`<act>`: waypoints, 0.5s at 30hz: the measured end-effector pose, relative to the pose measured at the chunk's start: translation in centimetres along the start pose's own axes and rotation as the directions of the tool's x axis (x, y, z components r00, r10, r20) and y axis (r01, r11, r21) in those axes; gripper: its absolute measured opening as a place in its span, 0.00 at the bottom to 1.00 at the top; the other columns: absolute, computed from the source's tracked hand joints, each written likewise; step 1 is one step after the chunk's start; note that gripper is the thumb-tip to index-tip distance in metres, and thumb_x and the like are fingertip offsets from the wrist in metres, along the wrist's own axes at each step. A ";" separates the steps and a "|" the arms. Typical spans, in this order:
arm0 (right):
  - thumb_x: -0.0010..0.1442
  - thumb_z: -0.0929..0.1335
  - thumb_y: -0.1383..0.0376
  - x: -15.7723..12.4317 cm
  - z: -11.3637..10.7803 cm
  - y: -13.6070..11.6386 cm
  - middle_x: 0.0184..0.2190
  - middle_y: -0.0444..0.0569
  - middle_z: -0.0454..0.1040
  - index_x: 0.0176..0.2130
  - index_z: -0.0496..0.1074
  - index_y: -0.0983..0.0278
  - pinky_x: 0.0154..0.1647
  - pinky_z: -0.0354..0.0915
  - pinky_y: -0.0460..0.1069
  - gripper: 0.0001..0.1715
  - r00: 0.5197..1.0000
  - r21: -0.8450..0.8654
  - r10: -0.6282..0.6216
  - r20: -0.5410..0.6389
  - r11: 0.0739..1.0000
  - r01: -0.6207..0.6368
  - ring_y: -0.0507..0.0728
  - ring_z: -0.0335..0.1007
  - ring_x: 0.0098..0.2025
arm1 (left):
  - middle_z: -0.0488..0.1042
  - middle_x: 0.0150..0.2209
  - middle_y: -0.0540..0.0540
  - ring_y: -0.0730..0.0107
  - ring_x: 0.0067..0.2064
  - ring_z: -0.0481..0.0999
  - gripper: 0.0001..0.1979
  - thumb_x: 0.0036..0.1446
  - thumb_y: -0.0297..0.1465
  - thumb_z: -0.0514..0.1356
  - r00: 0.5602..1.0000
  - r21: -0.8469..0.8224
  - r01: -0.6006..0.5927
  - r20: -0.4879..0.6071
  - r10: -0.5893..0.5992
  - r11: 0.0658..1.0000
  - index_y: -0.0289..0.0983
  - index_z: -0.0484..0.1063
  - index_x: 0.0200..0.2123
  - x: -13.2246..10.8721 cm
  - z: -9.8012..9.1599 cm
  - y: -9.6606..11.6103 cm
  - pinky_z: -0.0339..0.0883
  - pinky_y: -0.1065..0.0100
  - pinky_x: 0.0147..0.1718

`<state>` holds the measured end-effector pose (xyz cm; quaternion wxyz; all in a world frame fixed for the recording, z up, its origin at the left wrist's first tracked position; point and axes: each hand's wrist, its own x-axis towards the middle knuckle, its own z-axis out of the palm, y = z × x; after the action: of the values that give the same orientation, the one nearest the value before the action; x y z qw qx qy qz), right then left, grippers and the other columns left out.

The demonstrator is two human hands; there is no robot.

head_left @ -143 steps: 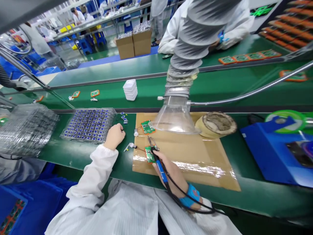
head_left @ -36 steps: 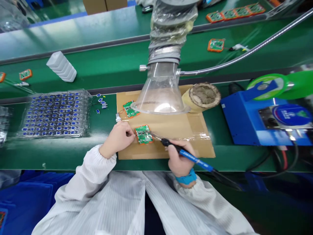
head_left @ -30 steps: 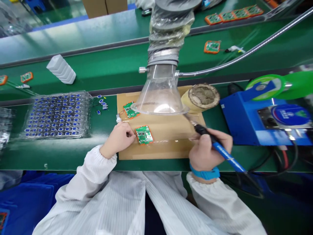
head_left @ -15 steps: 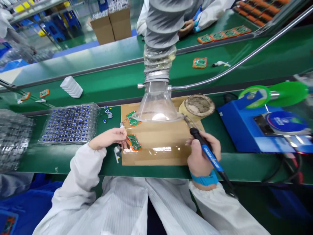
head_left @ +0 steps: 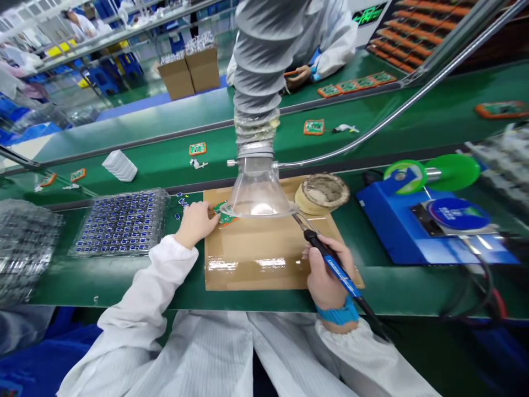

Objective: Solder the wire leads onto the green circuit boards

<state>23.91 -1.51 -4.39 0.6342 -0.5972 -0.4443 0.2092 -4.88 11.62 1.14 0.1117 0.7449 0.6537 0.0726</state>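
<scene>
My left hand [head_left: 197,223] reaches to the left end of a green circuit board [head_left: 226,215] in an orange frame. Its fingers are bent together at the board's edge; their tips, and whatever they pinch, are hidden. Part of the board lies under a clear fume hood [head_left: 261,190]. In my right hand [head_left: 328,273] is a blue and black soldering iron [head_left: 336,268], gripped like a pen. Its tip points up and left, close to the hood's right rim. Beneath lies a brown cardboard mat [head_left: 256,248] with shiny tape.
A round tan pot [head_left: 322,194] stands behind the iron. Blue solder feeder [head_left: 384,220] at right; tray of small blue parts [head_left: 118,223] at left. On the green belt [head_left: 165,160] lie a framed board [head_left: 197,149] and white stacked pieces [head_left: 119,165]. A co-worker's hand [head_left: 298,77] shows opposite.
My left hand has moved up and left, off the nearer framed board. That board and its white part are gone from the mat; a board and white part now lie on the belt behind.
</scene>
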 end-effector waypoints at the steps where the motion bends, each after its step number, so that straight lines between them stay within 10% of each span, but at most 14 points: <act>1: 0.63 0.71 0.54 0.0 0.0 0.0 0.36 0.49 0.77 0.47 0.72 0.62 0.38 0.72 0.54 0.18 1.000 -0.004 -0.005 0.009 1.000 0.005 0.56 0.76 0.32 | 0.78 0.35 0.41 0.52 0.42 0.76 0.09 0.61 0.36 0.61 1.000 0.019 0.000 0.032 -0.001 1.000 0.36 0.74 0.33 -0.8 0.6 0.5 0.67 0.54 0.46; 10: 0.62 0.73 0.53 -0.4 0.1 -0.3 0.34 0.49 0.79 0.46 0.74 0.63 0.33 0.73 0.52 0.19 0.996 0.002 0.027 0.086 1.000 -0.028 0.56 0.77 0.28 | 0.75 0.42 0.41 0.58 0.45 0.72 0.08 0.66 0.29 0.54 0.917 -0.084 -0.381 0.089 0.388 0.921 0.37 0.74 0.37 -4.9 2.4 2.3 0.64 0.59 0.46; 15: 0.65 0.71 0.55 -1.2 1.6 -1.4 0.38 0.52 0.82 0.52 0.73 0.61 0.51 0.74 0.61 0.19 0.953 -0.059 0.005 0.303 0.998 0.013 0.64 0.82 0.44 | 0.75 0.45 0.41 0.58 0.47 0.71 0.11 0.70 0.32 0.52 0.892 -0.057 -0.445 0.057 0.448 0.894 0.36 0.74 0.40 -5.7 3.6 2.4 0.63 0.58 0.47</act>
<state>21.63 -1.83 -3.57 0.5404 -0.5761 -0.5438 0.2835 -2.44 5.42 -1.51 0.1303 0.8745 0.4594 0.0845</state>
